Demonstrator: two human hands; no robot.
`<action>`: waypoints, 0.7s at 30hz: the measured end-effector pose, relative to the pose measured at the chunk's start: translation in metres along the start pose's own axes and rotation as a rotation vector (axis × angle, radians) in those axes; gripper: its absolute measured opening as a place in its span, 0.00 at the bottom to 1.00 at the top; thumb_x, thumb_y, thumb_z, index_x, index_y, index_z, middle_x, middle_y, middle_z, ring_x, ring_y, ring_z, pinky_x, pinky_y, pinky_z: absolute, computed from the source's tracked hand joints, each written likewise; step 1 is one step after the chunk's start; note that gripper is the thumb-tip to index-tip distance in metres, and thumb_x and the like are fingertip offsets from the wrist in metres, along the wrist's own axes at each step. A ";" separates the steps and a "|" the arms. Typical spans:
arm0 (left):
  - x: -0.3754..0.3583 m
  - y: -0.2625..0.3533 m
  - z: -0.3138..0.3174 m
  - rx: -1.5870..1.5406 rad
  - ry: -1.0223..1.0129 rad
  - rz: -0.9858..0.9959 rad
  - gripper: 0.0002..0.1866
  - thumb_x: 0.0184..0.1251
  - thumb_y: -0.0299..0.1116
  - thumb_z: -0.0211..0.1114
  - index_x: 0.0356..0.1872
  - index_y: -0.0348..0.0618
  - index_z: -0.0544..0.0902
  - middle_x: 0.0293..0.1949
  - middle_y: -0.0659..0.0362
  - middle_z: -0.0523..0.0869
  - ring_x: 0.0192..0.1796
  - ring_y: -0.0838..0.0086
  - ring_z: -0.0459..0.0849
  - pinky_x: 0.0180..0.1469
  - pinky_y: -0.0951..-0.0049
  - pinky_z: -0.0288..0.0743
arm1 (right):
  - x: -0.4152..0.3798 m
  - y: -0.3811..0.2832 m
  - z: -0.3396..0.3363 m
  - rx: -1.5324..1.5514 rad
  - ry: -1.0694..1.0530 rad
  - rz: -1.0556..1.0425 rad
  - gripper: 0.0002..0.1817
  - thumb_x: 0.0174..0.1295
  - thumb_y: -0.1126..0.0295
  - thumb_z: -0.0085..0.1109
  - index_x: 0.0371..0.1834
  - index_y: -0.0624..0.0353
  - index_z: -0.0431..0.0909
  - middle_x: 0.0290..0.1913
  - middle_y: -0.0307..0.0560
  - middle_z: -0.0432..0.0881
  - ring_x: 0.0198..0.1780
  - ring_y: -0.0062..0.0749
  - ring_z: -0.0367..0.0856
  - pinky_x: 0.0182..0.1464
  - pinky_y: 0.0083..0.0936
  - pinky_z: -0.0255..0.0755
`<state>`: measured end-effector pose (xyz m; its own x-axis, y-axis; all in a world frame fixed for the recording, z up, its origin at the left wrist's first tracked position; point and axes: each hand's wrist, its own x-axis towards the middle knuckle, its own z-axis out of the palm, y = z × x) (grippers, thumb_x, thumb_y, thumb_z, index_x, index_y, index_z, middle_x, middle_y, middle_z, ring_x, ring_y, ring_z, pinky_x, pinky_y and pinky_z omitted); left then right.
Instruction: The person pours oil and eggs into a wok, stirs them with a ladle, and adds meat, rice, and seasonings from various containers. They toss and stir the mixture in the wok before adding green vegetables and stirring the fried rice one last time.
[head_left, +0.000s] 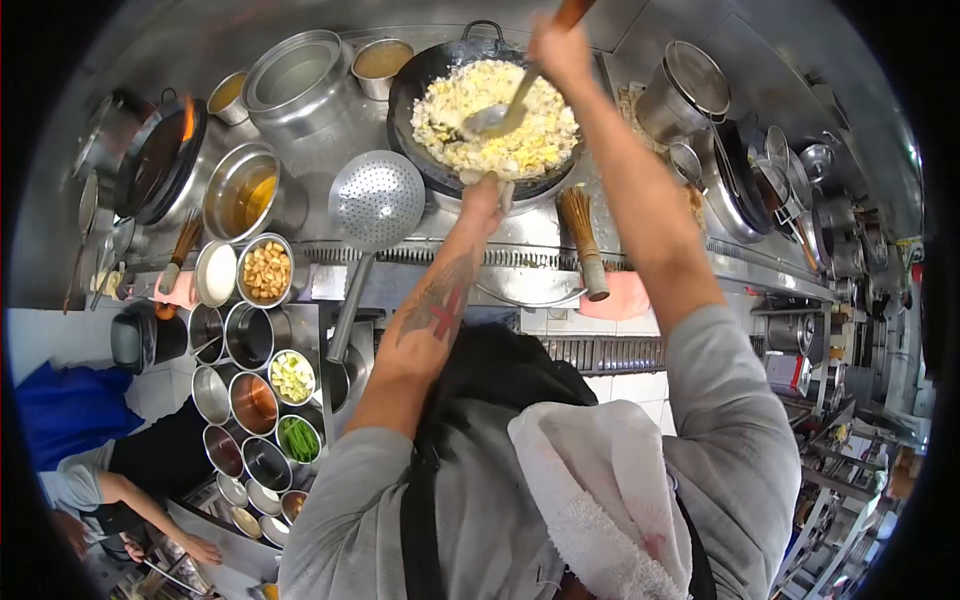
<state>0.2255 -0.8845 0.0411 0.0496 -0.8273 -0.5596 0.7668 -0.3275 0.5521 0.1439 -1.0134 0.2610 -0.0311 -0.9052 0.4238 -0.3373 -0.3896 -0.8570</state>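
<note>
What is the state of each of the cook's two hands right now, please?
Left hand: closed on a cloth at the wok's near rim; fingers partly hidden.
Right hand: closed, holding the ladle by its handle.

- A strainer [377,195] lies with its round, holed head on the steel surface [335,128], its handle [352,310] reaching past the front edge.
- Left of the strainer, a pot [288,206] holds yellow liquid [258,200].
- Behind it and leftward, a wide pot [297,124].
- Directly behind the strainer, a small pot [377,90] of brown liquid [383,58].
- Well right of the strainer, a brush [578,225], bristles pointing away.
- Far right of the strainer, a lidded pot [677,92].
- Far left of it, a black pan [155,165] beside an orange flame [188,118].
- Nearer than the strainer's head and left, a bowl [262,302] of brown chunks [267,268].
- Left of the strainer's handle, chopped pale-green pieces [292,375] and green stalks [299,437], in separate bowls.
</note>
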 end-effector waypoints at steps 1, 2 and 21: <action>0.001 -0.004 -0.005 0.033 0.003 0.000 0.07 0.71 0.31 0.55 0.44 0.38 0.74 0.33 0.54 0.79 0.27 0.67 0.80 0.23 0.65 0.72 | 0.009 -0.010 -0.027 0.085 0.071 -0.006 0.20 0.68 0.62 0.54 0.17 0.55 0.70 0.15 0.36 0.72 0.19 0.22 0.72 0.25 0.24 0.66; 0.006 -0.003 -0.002 0.056 -0.002 0.007 0.08 0.72 0.31 0.55 0.45 0.38 0.74 0.33 0.54 0.79 0.28 0.67 0.80 0.24 0.65 0.73 | 0.023 -0.021 -0.044 0.166 0.137 -0.027 0.18 0.69 0.63 0.54 0.19 0.55 0.70 0.16 0.36 0.72 0.20 0.22 0.72 0.25 0.23 0.66; 0.024 -0.005 -0.007 0.013 -0.036 -0.011 0.10 0.74 0.36 0.55 0.46 0.40 0.77 0.36 0.55 0.83 0.32 0.66 0.82 0.27 0.64 0.76 | -0.076 -0.027 -0.040 0.268 0.015 -0.204 0.20 0.68 0.70 0.53 0.15 0.56 0.65 0.14 0.37 0.69 0.18 0.21 0.67 0.24 0.26 0.65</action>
<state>0.2268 -0.8996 0.0206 0.0179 -0.8390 -0.5438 0.7586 -0.3428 0.5540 0.1174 -0.9272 0.2638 -0.0030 -0.8022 0.5971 -0.0787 -0.5950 -0.7998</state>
